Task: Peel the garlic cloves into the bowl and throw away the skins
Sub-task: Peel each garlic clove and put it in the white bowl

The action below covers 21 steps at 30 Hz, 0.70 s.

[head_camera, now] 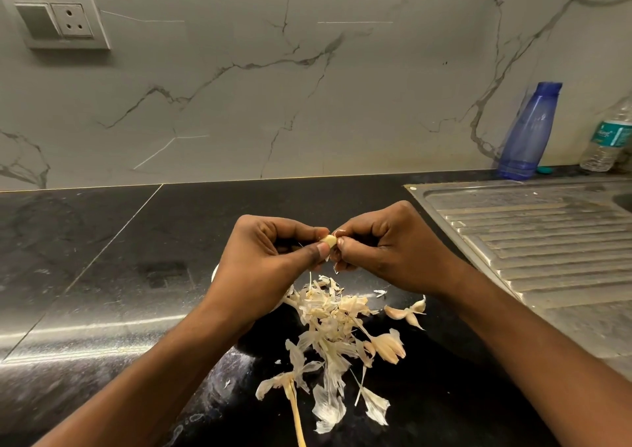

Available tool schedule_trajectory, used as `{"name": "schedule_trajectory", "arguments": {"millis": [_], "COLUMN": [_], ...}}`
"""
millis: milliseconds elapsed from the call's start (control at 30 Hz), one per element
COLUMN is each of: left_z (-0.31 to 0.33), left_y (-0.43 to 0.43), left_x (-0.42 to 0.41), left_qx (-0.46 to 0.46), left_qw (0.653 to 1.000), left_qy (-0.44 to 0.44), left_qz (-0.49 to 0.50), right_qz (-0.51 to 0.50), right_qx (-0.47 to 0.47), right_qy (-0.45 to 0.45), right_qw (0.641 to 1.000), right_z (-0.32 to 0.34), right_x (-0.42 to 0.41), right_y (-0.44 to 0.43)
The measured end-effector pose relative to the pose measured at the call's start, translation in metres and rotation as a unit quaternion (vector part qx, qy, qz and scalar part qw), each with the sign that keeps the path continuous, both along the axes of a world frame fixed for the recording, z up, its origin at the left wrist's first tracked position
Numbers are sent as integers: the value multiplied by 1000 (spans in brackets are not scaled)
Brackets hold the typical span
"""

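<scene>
So, both hands are up just above the skin pile (331, 313) on the black counter (119, 241). The left hand (266, 258) has thumb and fingers pinched on a small garlic clove (329, 240), and the right hand (393, 248) is pinched on the clove's other end, where a bit of skin shows. Just left of the pile, a sliver of the white bowl (214, 272) peeks out from under the left wrist, mostly hidden. Right of the pile lie a few unpeeled cloves (405, 311). Further right is the steel drainboard (547, 241) — a blue bottle (528, 131) stands behind it.
</scene>
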<state>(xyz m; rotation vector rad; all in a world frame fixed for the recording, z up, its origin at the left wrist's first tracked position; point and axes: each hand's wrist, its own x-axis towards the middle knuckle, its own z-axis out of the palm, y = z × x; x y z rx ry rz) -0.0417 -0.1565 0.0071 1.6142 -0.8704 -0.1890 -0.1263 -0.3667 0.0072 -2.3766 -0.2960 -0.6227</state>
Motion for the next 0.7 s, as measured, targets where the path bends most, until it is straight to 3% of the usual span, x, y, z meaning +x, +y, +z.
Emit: {"name": "schedule_trajectory", "arguments": {"millis": [267, 567, 633, 700], "left_z": [0, 5, 6, 4], "left_y": [0, 0, 0, 0], "left_x": [1, 1, 0, 0], "left_qx": [-24, -40, -39, -24], "left_qw": [999, 993, 995, 999], "left_qy": [28, 95, 73, -20], "left_qz": [-19, -54, -50, -14], "right_qz": [-14, 4, 3, 1], "right_qx": [0, 127, 126, 124], "right_qy": [-35, 14, 19, 22], "right_qw": [999, 992, 992, 992], "right_z": [-3, 5, 5, 5], "right_x": [2, -3, -3, -3], "right_y": [3, 0, -1, -1]}}
